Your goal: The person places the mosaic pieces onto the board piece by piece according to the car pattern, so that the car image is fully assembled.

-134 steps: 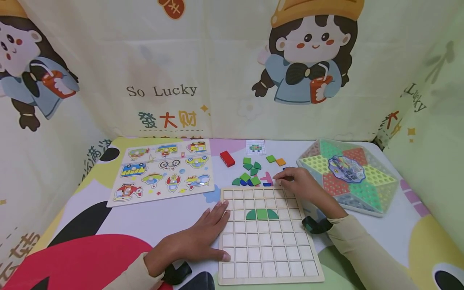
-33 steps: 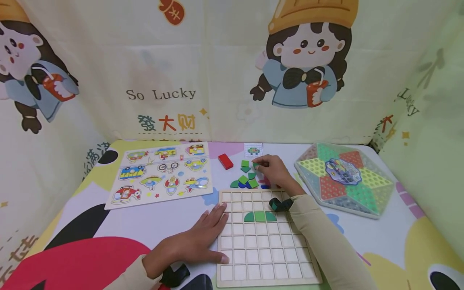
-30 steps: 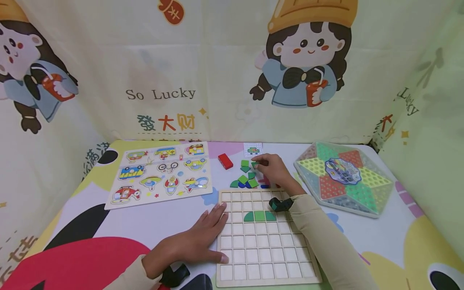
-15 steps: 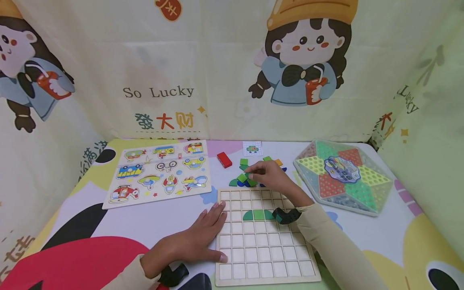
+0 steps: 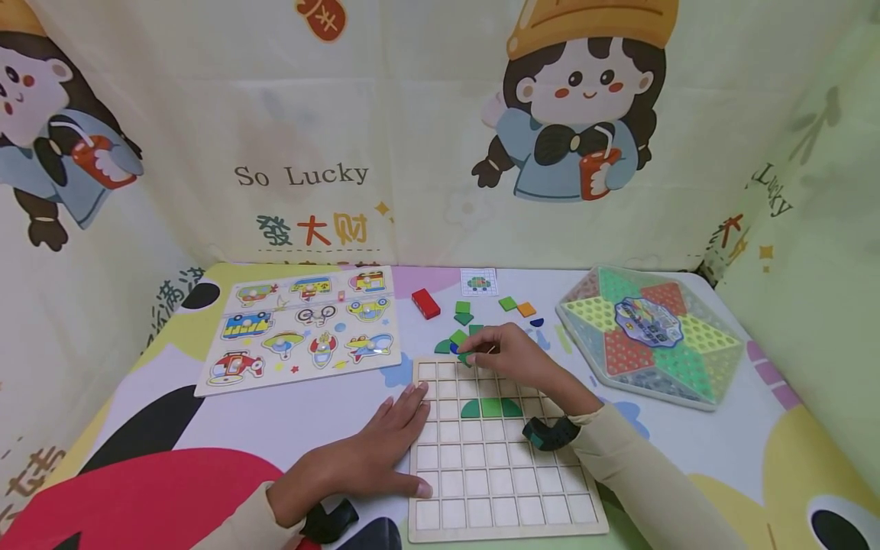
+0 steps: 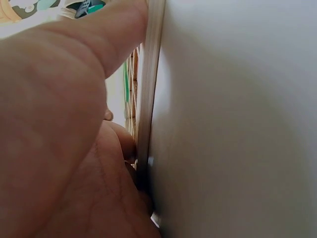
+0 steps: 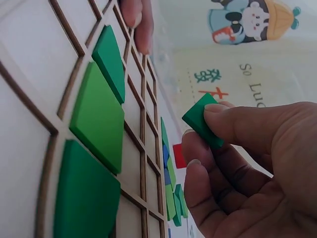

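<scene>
My right hand [image 5: 519, 359] pinches a dark green tile [image 7: 202, 119] between thumb and fingers, over the far edge of the wooden grid board [image 5: 509, 534]. In the right wrist view the tile looks tilted, raised above the board. My left hand [image 5: 374, 454] lies flat with fingers spread, its fingertips and thumb on the board's left edge. Three tiles sit in one row of the grid: a light green square [image 5: 491, 407] with a dark green rounded tile [image 5: 470, 409] to its left and another dark green rounded tile [image 5: 511, 407] to its right.
Beyond the board lie loose tiles, among them a green square [image 5: 463, 306], an orange square [image 5: 525, 309] and a blue half-round [image 5: 537, 322]. A red block [image 5: 425, 303] and a small picture card [image 5: 477, 282] stand farther back. A vehicle puzzle [image 5: 302, 328] is left, a hexagonal game box [image 5: 653, 336] right.
My right hand has moved from the right of the loose tiles to their back, picked up a dark green tile there, and brought it nearer the board. The left hand stays in place.
</scene>
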The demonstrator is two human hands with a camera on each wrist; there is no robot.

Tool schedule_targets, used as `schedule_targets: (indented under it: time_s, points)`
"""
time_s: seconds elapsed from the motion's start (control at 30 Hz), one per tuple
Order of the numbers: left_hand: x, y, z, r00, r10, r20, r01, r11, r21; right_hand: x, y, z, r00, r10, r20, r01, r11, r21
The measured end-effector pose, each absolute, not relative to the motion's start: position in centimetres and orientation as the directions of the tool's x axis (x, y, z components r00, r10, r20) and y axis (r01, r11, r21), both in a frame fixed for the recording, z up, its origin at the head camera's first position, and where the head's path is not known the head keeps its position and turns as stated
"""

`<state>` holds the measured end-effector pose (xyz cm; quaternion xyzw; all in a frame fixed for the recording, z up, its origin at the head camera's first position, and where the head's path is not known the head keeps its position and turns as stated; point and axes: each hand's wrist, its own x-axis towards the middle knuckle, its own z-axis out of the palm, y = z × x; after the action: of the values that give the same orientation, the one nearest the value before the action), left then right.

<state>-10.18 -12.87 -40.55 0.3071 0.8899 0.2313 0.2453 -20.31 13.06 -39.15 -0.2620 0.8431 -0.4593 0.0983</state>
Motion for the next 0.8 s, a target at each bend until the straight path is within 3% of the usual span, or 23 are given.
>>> schedule_targets:
  time_s: [0.8]
  points:
    - [-10.1, -12.8, -40.4, -0.689, 0.662, -0.295, 0.440, 0.705, 0.556, -17.3, 11.6, -39.8, -0.714, -0.699, -0.034, -0.353, 0.401, -0.846]
